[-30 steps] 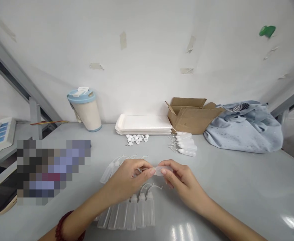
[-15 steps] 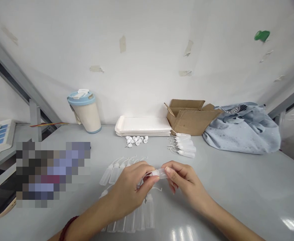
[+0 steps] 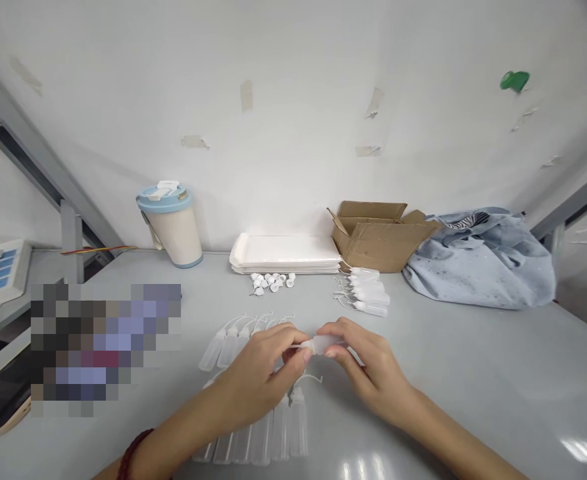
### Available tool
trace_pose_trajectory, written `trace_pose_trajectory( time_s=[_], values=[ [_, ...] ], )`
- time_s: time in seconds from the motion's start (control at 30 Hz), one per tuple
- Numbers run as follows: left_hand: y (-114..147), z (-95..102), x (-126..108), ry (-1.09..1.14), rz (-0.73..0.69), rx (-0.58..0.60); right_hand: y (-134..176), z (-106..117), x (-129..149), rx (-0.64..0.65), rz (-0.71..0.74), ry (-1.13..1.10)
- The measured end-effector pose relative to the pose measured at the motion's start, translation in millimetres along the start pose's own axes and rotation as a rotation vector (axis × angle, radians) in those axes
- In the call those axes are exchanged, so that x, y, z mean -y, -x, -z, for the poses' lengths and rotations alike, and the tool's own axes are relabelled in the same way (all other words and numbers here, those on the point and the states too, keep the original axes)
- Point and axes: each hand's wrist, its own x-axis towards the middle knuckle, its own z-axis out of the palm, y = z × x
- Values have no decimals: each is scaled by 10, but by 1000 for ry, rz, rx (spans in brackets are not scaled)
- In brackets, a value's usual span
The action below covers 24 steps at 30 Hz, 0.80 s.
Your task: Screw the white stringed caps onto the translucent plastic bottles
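Between my two hands, above the grey table, is a small translucent squeeze bottle (image 3: 326, 344) lying sideways, its white cap end to the left. My left hand (image 3: 266, 367) pinches the cap end between thumb and fingers. Around the bottle's body, the thumb and fingers of my right hand (image 3: 366, 363) are closed. Beneath and beside my left arm lie several similar bottles (image 3: 261, 437) in a row, with thin curved tubes at their tops. A further row of bottles (image 3: 214, 349) is partly covered by my left hand.
Loose white caps (image 3: 273, 283) lie in front of a stack of white padded envelopes (image 3: 286, 253). More bottles (image 3: 368, 290) lie near an open cardboard box (image 3: 386, 243). A grey-blue cloth bag (image 3: 483, 267) is at right, a cream tumbler (image 3: 173, 230) at left. A pixelated patch covers part of the left side.
My right thumb and fingers have shifted their hold on the bottle's body. My left hand stays at the cap end. The view has tilted slightly.
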Motion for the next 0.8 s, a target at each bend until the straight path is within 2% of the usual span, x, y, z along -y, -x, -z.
trace_pose_trajectory(
  time_s=[0.1,0.17,0.27,0.33,0.4,0.5,0.6,0.7,0.8],
  values=[
    [16,-39,18,-127,-145,-54,-29,8,46,78,-291,-219],
    [22,-59,21,-314,-303,-111,-47,-8,58,102,-443,-408],
    [17,-80,27,-661,-544,-175,-70,-54,49,96,-586,-682],
    [2,-85,43,-720,-602,-198,-78,-74,37,89,-640,-781],
    [-20,-72,68,-574,-509,-221,-78,-68,24,51,-634,-717],
    [-51,-14,95,-290,-248,-245,-65,-14,7,-47,-524,-425],
    [-61,46,80,-146,-67,-159,-50,38,11,-71,-419,-251],
    [-50,52,37,-88,-15,-77,-44,39,45,5,-365,-202],
    [-25,16,6,-105,-60,-52,-46,20,75,82,-326,-181]
  ],
)
